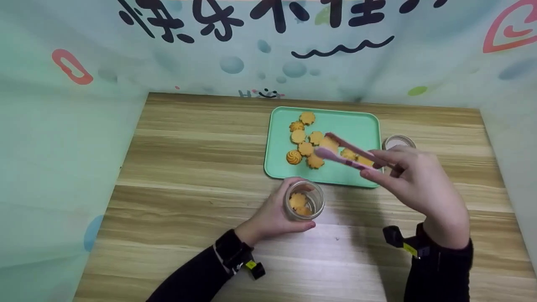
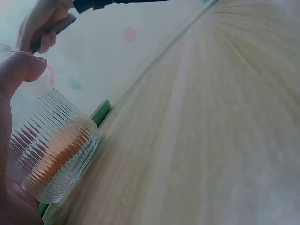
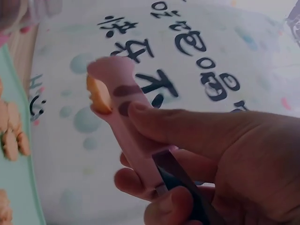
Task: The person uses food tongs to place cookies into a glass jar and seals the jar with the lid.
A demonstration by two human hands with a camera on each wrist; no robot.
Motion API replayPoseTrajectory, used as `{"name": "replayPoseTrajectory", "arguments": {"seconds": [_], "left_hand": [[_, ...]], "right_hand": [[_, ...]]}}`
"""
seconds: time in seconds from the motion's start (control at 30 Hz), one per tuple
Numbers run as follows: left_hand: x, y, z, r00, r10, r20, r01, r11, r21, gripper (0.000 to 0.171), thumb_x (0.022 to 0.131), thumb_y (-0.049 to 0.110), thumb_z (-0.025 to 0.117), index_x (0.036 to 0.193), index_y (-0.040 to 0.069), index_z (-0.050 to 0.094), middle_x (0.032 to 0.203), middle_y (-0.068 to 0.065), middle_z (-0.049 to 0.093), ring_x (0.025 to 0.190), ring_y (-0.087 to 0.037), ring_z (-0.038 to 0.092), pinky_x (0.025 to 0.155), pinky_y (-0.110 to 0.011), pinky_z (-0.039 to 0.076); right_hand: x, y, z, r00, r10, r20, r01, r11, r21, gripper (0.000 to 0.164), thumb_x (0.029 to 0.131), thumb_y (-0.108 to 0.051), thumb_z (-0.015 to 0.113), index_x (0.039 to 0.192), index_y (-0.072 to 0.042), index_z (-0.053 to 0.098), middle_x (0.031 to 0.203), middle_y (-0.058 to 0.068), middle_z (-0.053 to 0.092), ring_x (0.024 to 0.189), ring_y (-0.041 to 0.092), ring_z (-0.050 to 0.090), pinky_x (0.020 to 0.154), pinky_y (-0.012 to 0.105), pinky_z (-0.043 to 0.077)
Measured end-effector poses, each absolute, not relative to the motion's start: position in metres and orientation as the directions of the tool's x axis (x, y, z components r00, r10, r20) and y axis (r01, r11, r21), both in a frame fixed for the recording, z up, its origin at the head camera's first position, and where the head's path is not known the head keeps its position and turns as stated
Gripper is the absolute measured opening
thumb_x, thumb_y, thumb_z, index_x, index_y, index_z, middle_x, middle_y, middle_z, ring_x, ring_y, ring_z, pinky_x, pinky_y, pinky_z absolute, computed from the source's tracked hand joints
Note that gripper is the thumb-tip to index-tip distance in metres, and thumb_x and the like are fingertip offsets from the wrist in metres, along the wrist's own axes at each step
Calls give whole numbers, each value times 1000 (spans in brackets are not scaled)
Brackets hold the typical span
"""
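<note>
My left hand [image 1: 272, 216] grips a clear ribbed glass jar [image 2: 40, 110], fingers and thumb around its side. Its open mouth faces up in the head view, and a few cookies [image 1: 298, 200] lie at the bottom. In my right hand [image 1: 423, 182] is a pair of pink tongs [image 3: 115, 77] with a dark handle part, pinched between thumb and fingers. A golden cookie [image 3: 98, 95] sits between the tong tips. They are raised over the mint-green tray [image 1: 356, 121], where several scalloped and swirled cookies [image 1: 294, 157] are spread, mostly on its left half.
A round jar lid [image 1: 398, 141] lies right of the tray, partly behind my right hand. The wood-grain table [image 1: 188, 167] meets a printed cloth backdrop [image 1: 235, 79] at the back and sides.
</note>
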State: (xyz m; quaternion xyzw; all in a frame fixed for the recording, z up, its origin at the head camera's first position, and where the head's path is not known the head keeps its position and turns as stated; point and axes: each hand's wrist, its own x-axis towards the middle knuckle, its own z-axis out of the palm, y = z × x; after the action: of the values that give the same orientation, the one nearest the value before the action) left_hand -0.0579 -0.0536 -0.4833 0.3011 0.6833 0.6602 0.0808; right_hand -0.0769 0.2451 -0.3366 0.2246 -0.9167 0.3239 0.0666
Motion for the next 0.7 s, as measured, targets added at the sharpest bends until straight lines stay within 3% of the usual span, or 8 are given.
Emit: {"name": "replayPoseTrajectory", "arguments": {"seconds": [0.1, 0.27, 0.4, 0.7], "left_hand": [[-55, -55, -472, -812, 519, 268, 284, -50, 958, 91, 70, 7, 94, 142, 9, 40, 134, -8, 57, 124, -36, 53, 111, -51, 37], [-52, -57, -467, -831, 519, 199, 235, 2, 972, 94, 70, 10, 94, 146, 15, 39, 136, -1, 52, 124, -26, 53, 109, -44, 42], [-54, -57, -468, -817, 527, 234, 257, -31, 966, 91, 71, 9, 94, 144, 12, 39, 137, 0, 54, 125, -21, 53, 111, -41, 39], [-53, -56, -467, -813, 527, 248, 270, -37, 962, 89, 72, 10, 94, 144, 11, 40, 136, 2, 55, 125, -18, 53, 111, -42, 39]], "right_hand": [[-69, 241, -331, -851, -459, 256, -517, 648, -558, 32, 85, -22, 85, 116, -15, 78, 89, -12, 67, 54, 7, 51, 45, 17, 39], [-61, 234, -327, -756, -617, 220, -622, 571, -535, 30, 86, -25, 84, 113, -15, 78, 95, -13, 66, 69, 3, 57, 56, 15, 45], [-57, 228, -326, -697, -693, 185, -660, 519, -542, 25, 89, -28, 82, 111, -19, 77, 96, -15, 64, 75, 3, 57, 61, 16, 47], [-47, 223, -322, -710, -687, 154, -654, 564, -504, 26, 91, -31, 80, 115, -23, 75, 96, -19, 60, 75, 0, 54, 63, 15, 46]]}}
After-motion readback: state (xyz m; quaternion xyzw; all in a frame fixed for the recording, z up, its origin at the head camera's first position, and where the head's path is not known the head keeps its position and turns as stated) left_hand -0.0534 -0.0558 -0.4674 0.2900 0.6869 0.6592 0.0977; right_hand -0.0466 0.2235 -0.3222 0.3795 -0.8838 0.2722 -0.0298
